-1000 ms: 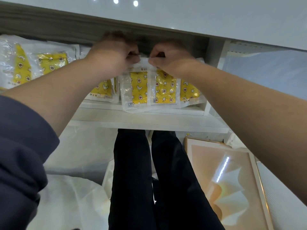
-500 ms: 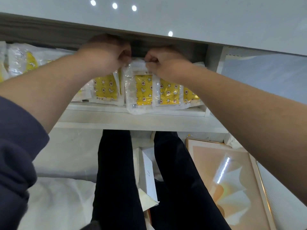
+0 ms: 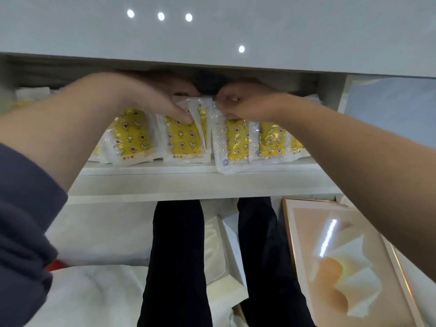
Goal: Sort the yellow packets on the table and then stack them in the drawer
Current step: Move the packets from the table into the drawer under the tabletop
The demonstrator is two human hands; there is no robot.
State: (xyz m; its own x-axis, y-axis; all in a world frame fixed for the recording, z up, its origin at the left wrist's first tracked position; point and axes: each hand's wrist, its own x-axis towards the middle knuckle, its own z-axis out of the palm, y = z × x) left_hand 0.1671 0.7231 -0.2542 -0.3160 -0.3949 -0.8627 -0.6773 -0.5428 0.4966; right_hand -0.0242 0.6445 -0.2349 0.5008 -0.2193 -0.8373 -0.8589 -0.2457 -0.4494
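Observation:
Several yellow packets in clear plastic stand in a row inside the open white drawer (image 3: 203, 182), under the table top (image 3: 212, 31). My left hand (image 3: 162, 100) grips the top of a middle yellow packet (image 3: 182, 140), thumb on its front. My right hand (image 3: 245, 102) pinches the top edge of the neighbouring packet (image 3: 232, 142), whose lower edge hangs over the drawer front. More packets stand to the left (image 3: 131, 138) and right (image 3: 271, 140). The packets' far ends are hidden under the table top.
My legs in dark trousers (image 3: 179, 256) stand below the drawer. A framed picture (image 3: 342, 263) lies on the floor at the right. White bags (image 3: 94, 291) and a white box (image 3: 232, 241) lie on the floor around my feet.
The view has shifted, so more packets show at the left. My hands have drawn slightly apart, and my left thumb now lies on the front of a middle packet.

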